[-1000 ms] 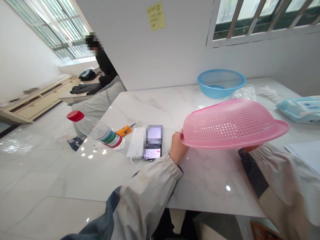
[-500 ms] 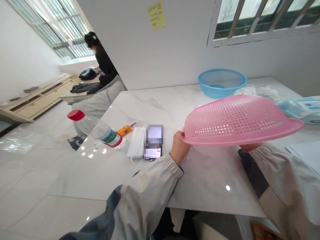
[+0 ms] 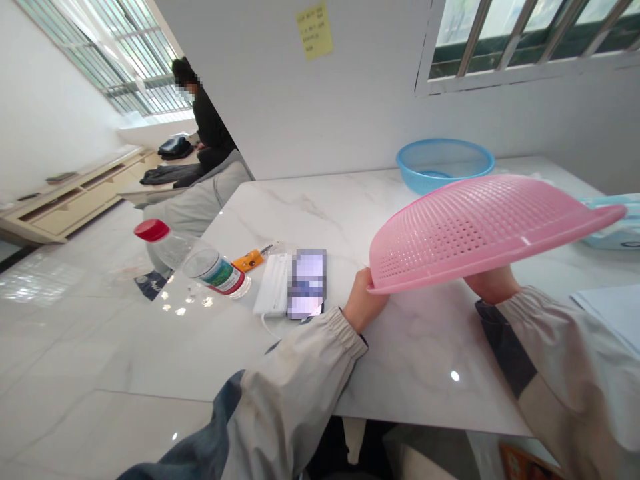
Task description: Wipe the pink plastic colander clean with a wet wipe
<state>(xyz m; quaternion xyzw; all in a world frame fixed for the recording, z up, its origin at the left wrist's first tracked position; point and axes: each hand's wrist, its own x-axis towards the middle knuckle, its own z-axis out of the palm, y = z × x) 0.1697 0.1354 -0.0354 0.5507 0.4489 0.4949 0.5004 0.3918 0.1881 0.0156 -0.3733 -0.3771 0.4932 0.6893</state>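
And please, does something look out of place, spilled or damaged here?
No spill or damage shows. The pink basket looks upside down and tilted, but the left hand grips it and the right hand is under it. The yellow note on the wall looks slightly askew.

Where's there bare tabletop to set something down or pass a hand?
Two patches: the marbled tabletop between wall, smartphone and blue basket; and the strip bordered by the left sleeve, right sleeve and near edge, below the pink colander. Crowded: left, where the smartphone, power bank and plastic bottle sit close together. Behind the colander, I can't tell.
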